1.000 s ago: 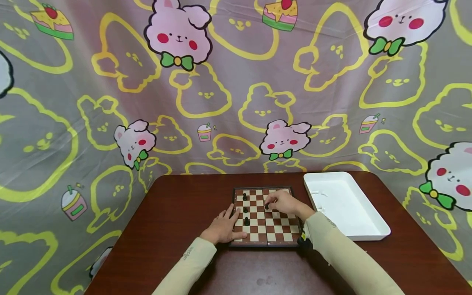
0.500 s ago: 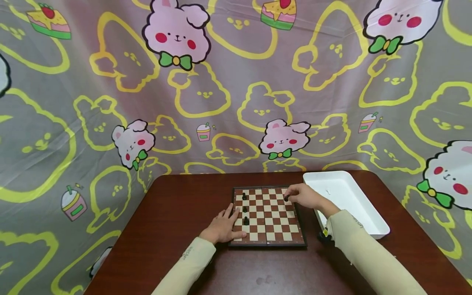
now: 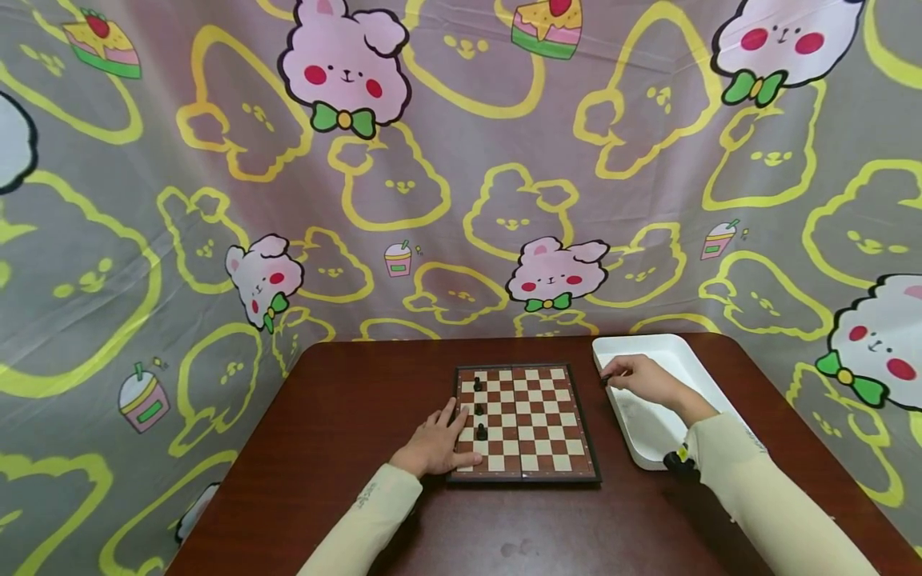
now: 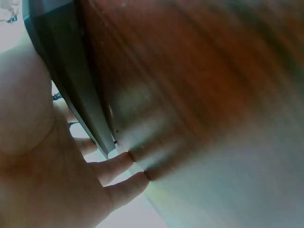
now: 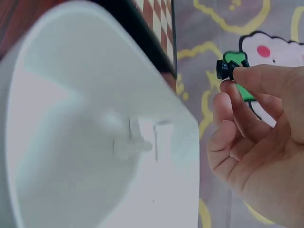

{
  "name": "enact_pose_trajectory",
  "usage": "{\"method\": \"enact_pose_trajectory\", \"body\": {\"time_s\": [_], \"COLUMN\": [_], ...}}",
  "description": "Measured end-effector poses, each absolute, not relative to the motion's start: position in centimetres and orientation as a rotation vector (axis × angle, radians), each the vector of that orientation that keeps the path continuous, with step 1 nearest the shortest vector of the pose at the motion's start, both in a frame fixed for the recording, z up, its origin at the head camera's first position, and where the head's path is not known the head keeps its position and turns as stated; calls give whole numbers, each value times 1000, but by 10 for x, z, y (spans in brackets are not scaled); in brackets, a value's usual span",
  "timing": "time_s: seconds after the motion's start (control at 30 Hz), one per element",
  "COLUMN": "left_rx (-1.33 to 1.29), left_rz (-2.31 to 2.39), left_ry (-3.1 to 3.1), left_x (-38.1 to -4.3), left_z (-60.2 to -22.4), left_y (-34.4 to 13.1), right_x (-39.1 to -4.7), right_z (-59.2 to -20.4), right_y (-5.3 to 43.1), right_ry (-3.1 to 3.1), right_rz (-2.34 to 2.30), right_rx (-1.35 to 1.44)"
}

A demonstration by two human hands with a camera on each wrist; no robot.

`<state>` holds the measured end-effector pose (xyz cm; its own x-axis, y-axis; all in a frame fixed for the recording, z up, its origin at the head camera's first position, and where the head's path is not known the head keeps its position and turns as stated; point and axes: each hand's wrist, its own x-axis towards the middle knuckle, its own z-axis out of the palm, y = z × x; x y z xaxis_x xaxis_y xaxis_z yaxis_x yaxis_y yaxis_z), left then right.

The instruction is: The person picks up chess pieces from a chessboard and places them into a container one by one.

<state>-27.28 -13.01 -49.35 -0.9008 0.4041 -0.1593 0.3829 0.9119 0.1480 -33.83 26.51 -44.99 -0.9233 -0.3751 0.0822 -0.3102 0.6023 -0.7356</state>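
Note:
A black chess piece [image 5: 227, 69] is pinched between the thumb and finger of my right hand [image 3: 651, 381], over the left rim of the white tray [image 3: 720, 400]. My left hand [image 3: 434, 442] lies with spread fingers on the left edge of the chessboard [image 3: 547, 476]. In the left wrist view, two fingers [image 4: 126, 187] reach past the board's dark side onto the table. Standing in a column near that hand are three black chess pieces [image 3: 481, 432] on the board's left part. Pale chess pieces [image 5: 130, 148] lie in the tray, blurred in the right wrist view.
The reddish-brown table [image 3: 346, 400] carries the board in the middle and the tray at right. A cartoon-printed cloth [image 3: 461, 200] hangs behind and along both sides. A dark strip between board and tray is bare table.
My right hand has lifted a black chess piece off the board's right half and carried it rightward to the tray's edge. The left hand has stayed in place.

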Motion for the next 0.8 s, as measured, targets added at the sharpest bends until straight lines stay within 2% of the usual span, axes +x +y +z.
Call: {"method": "enact_pose_trajectory", "body": {"time_s": [0.33,0.8], "left_rx": [583,608], "left_rz": [121,166], "left_ry": [2891,2894], "left_x": [-273,-272], "left_z": [-494,-491], "left_y": [-129,-130], "right_x": [-338,-335], "right_z": [-457,-455], "right_y": [296,314], "right_ry": [2769,2717], "right_rz": [-1228,-1227], "right_rx": [-593,-474]}}
